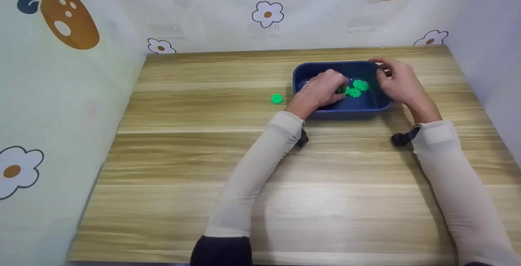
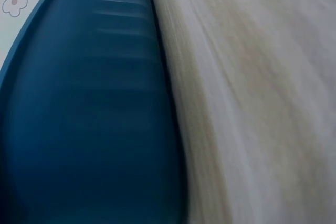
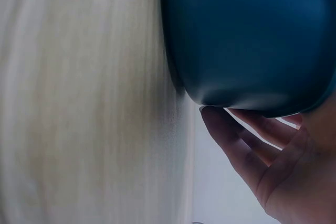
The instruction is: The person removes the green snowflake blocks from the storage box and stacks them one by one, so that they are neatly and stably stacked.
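Note:
A dark blue plastic bin (image 1: 346, 115) stands toward the back right of the table. Several bright green notched plastic discs (image 1: 355, 93) lie inside it, and one more green disc (image 1: 277, 98) rests on the table to its left. My left hand (image 1: 323, 89) reaches over the near rim, its curled fingers among the discs; whether they pinch one is hidden. At the right end, my right hand (image 1: 399, 79) grips the bin, its thumb at the rim. The right wrist view shows its fingers (image 3: 236, 150) against the bin's outer wall. Only the bin's side (image 2: 94, 119) fills the left wrist view.
The wood-grain table (image 1: 183, 156) ends at a patterned back wall (image 1: 211, 13), with further walls at left and right. Dark wrist straps with small cameras (image 1: 402, 139) sit below both hands, close to the bin's near side.

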Demonstrator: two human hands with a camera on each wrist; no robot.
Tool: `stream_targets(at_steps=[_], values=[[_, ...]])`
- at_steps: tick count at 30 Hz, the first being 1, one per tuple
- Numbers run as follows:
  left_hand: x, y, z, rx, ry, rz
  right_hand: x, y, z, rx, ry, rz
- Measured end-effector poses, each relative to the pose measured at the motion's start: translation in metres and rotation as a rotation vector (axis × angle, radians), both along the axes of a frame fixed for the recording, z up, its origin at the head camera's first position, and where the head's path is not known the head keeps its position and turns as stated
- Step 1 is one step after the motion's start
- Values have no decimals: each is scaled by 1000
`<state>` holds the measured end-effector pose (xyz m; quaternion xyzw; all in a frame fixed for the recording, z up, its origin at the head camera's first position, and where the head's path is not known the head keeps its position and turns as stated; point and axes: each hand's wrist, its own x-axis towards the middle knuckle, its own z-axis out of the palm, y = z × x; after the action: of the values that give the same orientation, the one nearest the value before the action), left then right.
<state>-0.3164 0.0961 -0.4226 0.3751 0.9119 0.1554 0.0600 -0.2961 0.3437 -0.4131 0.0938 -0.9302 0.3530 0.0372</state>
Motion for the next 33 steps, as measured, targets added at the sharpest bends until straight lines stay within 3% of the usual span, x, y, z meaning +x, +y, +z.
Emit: stream_targets(at_steps=[9, 16, 33], values=[[-2, 0, 0, 27, 4, -24, 1, 0, 0, 18, -15, 1], [-2, 0, 1, 33, -26, 10, 2, 0, 1, 15, -13, -2], [-1, 3, 4, 75, -69, -9, 0, 0, 0, 17, 7, -1]])
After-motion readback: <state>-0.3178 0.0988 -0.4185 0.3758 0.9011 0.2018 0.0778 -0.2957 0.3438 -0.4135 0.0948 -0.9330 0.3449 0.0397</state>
